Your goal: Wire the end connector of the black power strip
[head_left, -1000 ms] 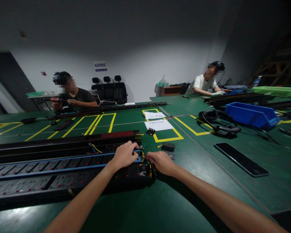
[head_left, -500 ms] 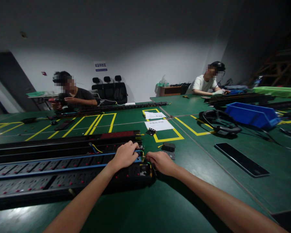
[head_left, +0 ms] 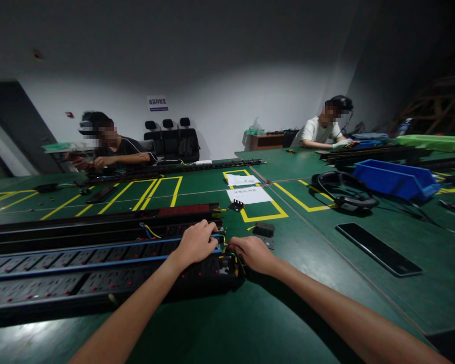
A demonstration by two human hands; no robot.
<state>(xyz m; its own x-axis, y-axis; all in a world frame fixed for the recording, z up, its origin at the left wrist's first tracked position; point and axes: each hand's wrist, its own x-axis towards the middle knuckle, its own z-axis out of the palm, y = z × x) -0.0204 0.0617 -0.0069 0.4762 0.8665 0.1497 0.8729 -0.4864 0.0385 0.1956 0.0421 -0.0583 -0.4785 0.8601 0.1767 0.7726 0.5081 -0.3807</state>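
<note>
Seeing co-worker's hands [head_left: 105, 162] shifting since earlier, beyond the blue-edged socket strip [head_left: 98, 255]; resting half-open left hand [head_left: 197, 243] on strip's right end, pinching wire [head_left: 223, 239] there with closed right hand [head_left: 252, 253].

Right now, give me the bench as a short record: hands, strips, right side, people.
left hand: resting over the right end of the blue-edged socket strip
right hand: at a yellow-green wire by that end; exact grip too small to tell
near strip: another socket strip with red switches, closer to the wearer
right side: phone, headset, blue bin
people: two co-workers across the table, left and right
</note>
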